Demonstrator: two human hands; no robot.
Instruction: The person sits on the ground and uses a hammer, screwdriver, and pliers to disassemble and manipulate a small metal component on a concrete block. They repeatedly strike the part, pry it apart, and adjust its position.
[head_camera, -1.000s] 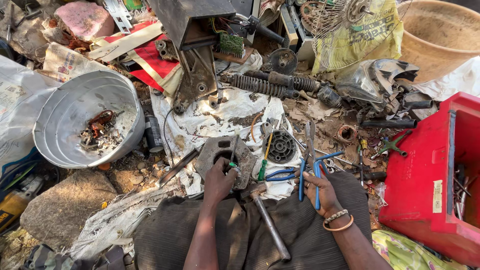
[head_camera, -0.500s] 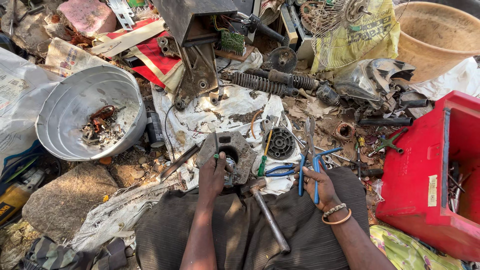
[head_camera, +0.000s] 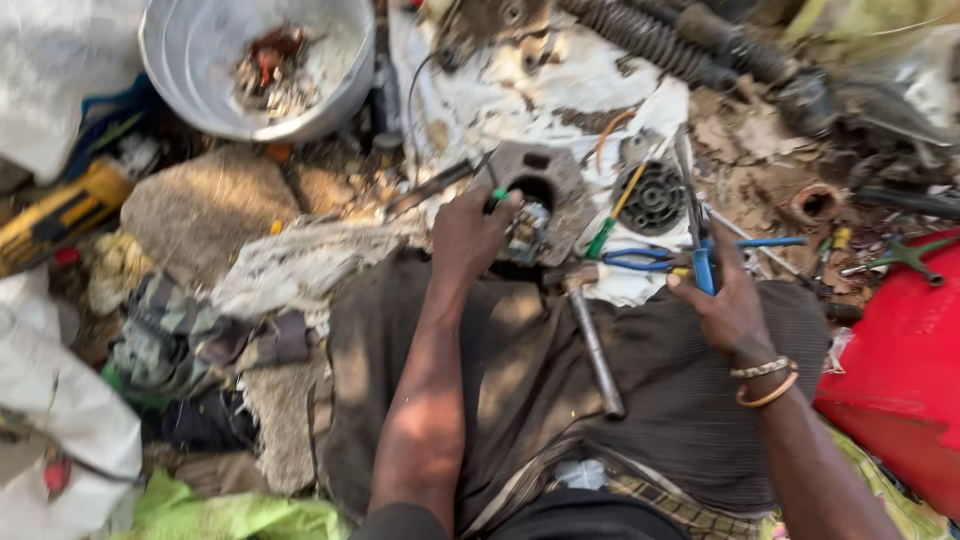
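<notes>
The left hand (head_camera: 468, 235) grips a green-handled tool against the grey metal housing (head_camera: 540, 195) at the lap's edge, its core not yet out, while the right hand (head_camera: 728, 305) pinches blue-handled pliers (head_camera: 700, 262) beside it.

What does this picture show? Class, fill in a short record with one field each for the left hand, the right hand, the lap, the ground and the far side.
Left hand: left hand grips a green-handled tool on the grey metal housing
Right hand: right hand on blue-handled pliers
Lap: hammer lying on dark cloth
Ground: black round part, red box
Far side: metal basin holding scraps
</notes>
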